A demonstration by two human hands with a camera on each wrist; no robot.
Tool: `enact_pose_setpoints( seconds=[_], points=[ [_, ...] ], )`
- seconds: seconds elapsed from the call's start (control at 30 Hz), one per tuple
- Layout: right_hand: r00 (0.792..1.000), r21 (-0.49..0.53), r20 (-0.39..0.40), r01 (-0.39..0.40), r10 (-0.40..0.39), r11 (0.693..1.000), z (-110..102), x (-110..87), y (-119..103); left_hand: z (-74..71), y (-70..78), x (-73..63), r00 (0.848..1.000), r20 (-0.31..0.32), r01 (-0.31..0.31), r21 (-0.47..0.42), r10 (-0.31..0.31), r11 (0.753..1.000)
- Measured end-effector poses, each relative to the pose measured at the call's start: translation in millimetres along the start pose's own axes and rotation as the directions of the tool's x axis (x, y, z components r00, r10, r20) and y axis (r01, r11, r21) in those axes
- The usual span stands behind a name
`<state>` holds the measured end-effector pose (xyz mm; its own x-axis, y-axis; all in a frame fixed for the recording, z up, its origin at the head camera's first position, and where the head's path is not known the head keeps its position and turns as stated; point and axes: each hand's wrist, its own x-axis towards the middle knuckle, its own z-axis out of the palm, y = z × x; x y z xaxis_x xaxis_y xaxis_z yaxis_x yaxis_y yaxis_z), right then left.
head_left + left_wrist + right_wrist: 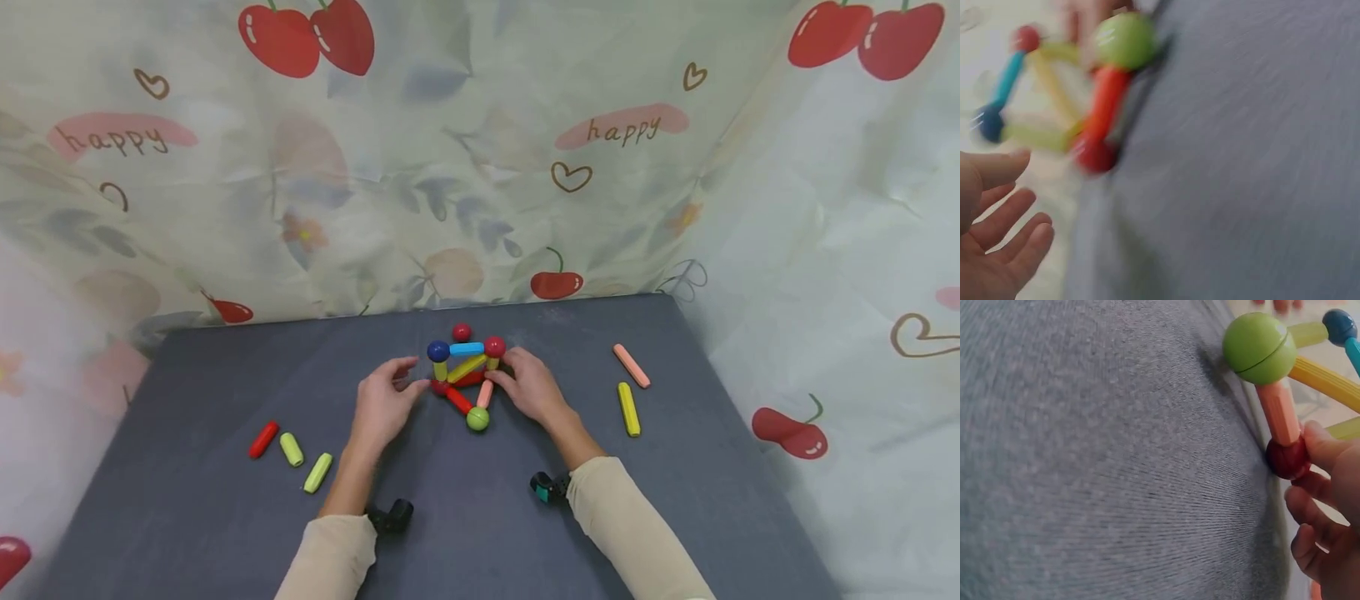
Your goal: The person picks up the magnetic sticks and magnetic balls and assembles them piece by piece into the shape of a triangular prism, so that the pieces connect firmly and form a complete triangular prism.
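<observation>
A frame of toy building rods and balls stands on the table, with a green ball (477, 418) in front and a light blue rod (467, 349) across its top. That rod joins a blue ball (438, 352) to an upper red ball (494, 347). My right hand (531, 385) pinches a dark red ball (1289, 459) at the frame's lower right corner, below the pink rod (1277, 412) in the right wrist view. To the frame's left, my left hand (384, 403) holds nothing; its fingers are loosely bent, apart from the lower left red ball (1094, 154).
Behind the frame lies a loose red ball (462, 332). On the left are a red rod (264, 440) and two light green rods (292, 449). A pink rod (632, 366) and a yellow rod (629, 409) lie right. A printed curtain (480, 208) hangs behind the grey table (465, 517).
</observation>
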<state>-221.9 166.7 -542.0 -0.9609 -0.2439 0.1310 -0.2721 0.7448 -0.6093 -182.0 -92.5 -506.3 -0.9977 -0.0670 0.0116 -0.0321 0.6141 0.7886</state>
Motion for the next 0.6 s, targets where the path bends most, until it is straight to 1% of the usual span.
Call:
enact_pose_setpoints(
  seconds=[0.07,0.13,0.2,0.23,0.3,0.37,0.43,0.5,0.6],
  points=[
    [1.000,-0.014,-0.008,0.002,-0.002,1.000,1,0.0,0,-27.8,-7.7,-6.8,1.000,-0.027,0.008,0.009,-0.007,1.000],
    [1.000,-0.021,-0.014,-0.005,0.005,1.000,2,-0.3,0,-56.1,-20.5,-14.4,0.997,-0.073,0.039,0.035,-0.036,0.999],
    [1.000,-0.016,-0.017,-0.011,0.011,1.000,2,-0.5,0,-82.9,-36.4,-22.1,0.987,-0.125,0.106,0.065,-0.097,0.992],
    [1.000,-0.010,-0.017,-0.012,0.012,1.000,2,-0.6,0,-95.0,-45.4,-25.7,0.980,-0.149,0.147,0.077,-0.135,0.986],
    [1.000,-0.003,-0.019,-0.011,0.011,1.000,2,-0.4,1,-114.8,-63.1,-31.8,0.959,-0.184,0.235,0.103,-0.214,0.966],
    [1.000,0.007,-0.022,-0.016,0.016,1.000,1,-0.3,1,-129.2,-79.9,-35.6,0.942,-0.201,0.297,0.128,-0.268,0.946],
    [1.000,0.019,-0.020,-0.023,0.023,1.000,0,-0.4,1,-138.1,-94.7,-38.8,0.931,-0.196,0.338,0.152,-0.307,0.929],
    [0.999,0.029,-0.014,-0.032,0.033,0.999,0,-0.7,1,-142.4,-107.1,-40.6,0.926,-0.185,0.361,0.169,-0.330,0.917],
    [0.999,0.045,-0.005,-0.039,0.039,0.998,1,-1.1,0,-143.1,-120.2,-43.1,0.920,-0.174,0.380,0.182,-0.350,0.907]
  ],
)
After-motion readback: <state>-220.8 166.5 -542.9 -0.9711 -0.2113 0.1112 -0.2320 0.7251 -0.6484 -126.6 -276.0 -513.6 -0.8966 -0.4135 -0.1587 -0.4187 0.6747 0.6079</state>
